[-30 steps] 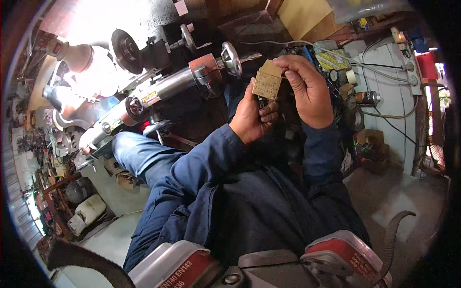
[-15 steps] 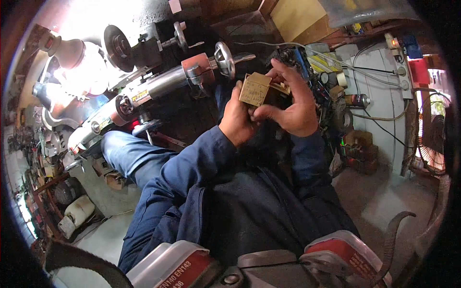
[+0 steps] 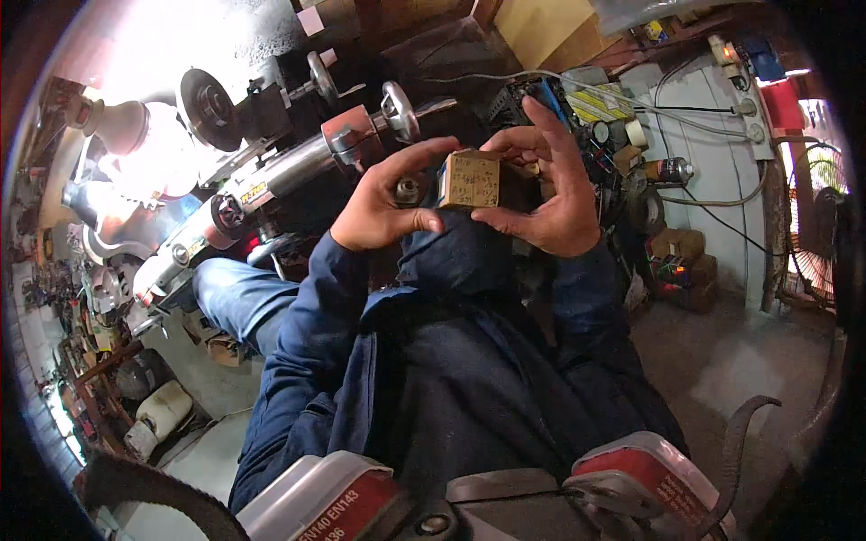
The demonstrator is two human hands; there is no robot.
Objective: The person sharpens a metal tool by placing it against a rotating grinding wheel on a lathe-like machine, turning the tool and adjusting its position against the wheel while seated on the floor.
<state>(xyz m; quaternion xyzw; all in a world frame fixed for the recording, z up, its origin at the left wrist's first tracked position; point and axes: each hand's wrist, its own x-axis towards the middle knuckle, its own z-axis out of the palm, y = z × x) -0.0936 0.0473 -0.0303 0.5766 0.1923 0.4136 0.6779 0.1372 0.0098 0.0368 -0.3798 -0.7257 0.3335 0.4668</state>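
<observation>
Block: a small tan, square-faced block (image 3: 471,180) with faint dark markings on its front, held up in front of my chest, between both my hands.
Left hand: my left hand (image 3: 383,203) curls around the block's left edge, thumb and forefinger arched and pinching it.
Right hand: my right hand (image 3: 548,194) grips the block's right side, thumb under, fingers partly raised.
Behind: a long silvery metal lathe with red end pieces (image 3: 298,167), just past my left hand.
Right of that: a white wall with looping dark cables (image 3: 713,153).
Below: my dark blue jacket sleeves (image 3: 316,316).
</observation>
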